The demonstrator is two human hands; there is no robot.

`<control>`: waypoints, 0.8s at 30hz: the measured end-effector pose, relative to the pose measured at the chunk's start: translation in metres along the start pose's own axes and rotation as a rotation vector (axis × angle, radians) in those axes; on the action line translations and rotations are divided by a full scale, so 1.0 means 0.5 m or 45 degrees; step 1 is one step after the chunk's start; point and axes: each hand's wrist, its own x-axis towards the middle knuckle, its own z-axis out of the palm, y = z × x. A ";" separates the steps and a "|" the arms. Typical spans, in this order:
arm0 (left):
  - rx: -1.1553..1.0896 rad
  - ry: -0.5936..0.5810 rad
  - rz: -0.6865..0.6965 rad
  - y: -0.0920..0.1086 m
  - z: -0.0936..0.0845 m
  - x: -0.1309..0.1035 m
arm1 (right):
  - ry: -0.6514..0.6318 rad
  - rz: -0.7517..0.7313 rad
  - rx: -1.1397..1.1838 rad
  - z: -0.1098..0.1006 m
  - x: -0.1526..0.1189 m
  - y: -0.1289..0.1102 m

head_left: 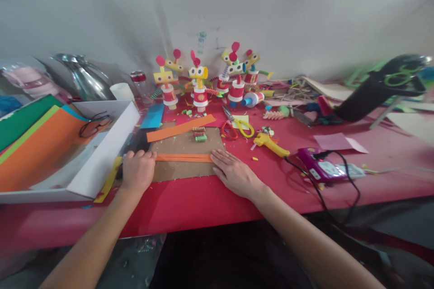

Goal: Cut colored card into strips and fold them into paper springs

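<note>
Two narrow orange paper strips (183,158) lie side by side across a brown cardboard sheet (176,170). At their left end my left hand (139,169) is closed, fingers curled down onto the paper; its fingertips are hidden. My right hand (233,172) lies flat over the right end, fingers stretched out together. Beyond the strips, a wider orange paper strip (181,128) rests at a slant. Small folded paper springs (200,133) sit on the cardboard. A dark object (138,141), partly hidden, lies behind my left hand.
Left stands a white box (101,165) with coloured paper and glasses. Scissors (237,124), a yellow glue gun (271,143) and a purple power strip (322,167) lie right, with a loose cable. Several cup-and-paper figures (200,92) stand at the back near a metal jug (83,79).
</note>
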 end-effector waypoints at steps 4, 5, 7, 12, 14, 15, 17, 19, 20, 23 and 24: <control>-0.030 -0.069 -0.099 0.025 -0.013 -0.007 | -0.015 0.000 -0.039 -0.001 -0.001 -0.001; -0.049 -0.056 -0.135 0.032 -0.013 -0.012 | -0.019 -0.002 -0.048 -0.002 -0.001 -0.001; -0.092 -0.007 -0.212 0.047 -0.010 -0.023 | -0.020 -0.013 -0.072 -0.006 -0.002 -0.001; -0.172 0.039 -0.313 0.083 -0.005 -0.050 | 0.042 -0.030 -0.203 -0.018 0.017 -0.020; -0.185 0.056 -0.301 0.091 0.000 -0.055 | 0.042 -0.035 -0.218 -0.017 0.037 -0.041; -0.195 0.060 -0.294 0.093 0.004 -0.055 | 0.028 -0.043 -0.205 -0.014 0.049 -0.054; -0.228 0.042 -0.295 0.093 0.013 -0.055 | -0.022 -0.063 -0.150 -0.005 0.071 -0.080; -0.261 0.019 -0.322 0.090 0.021 -0.056 | -0.079 -0.058 -0.086 0.007 0.088 -0.100; -0.274 0.016 -0.331 0.088 0.023 -0.058 | -0.105 -0.043 -0.058 0.013 0.093 -0.107; -0.289 0.035 -0.327 0.085 0.021 -0.064 | -0.152 -0.001 0.002 0.024 0.095 -0.111; -0.289 0.042 -0.326 0.085 0.020 -0.066 | -0.155 0.000 0.017 0.025 0.092 -0.108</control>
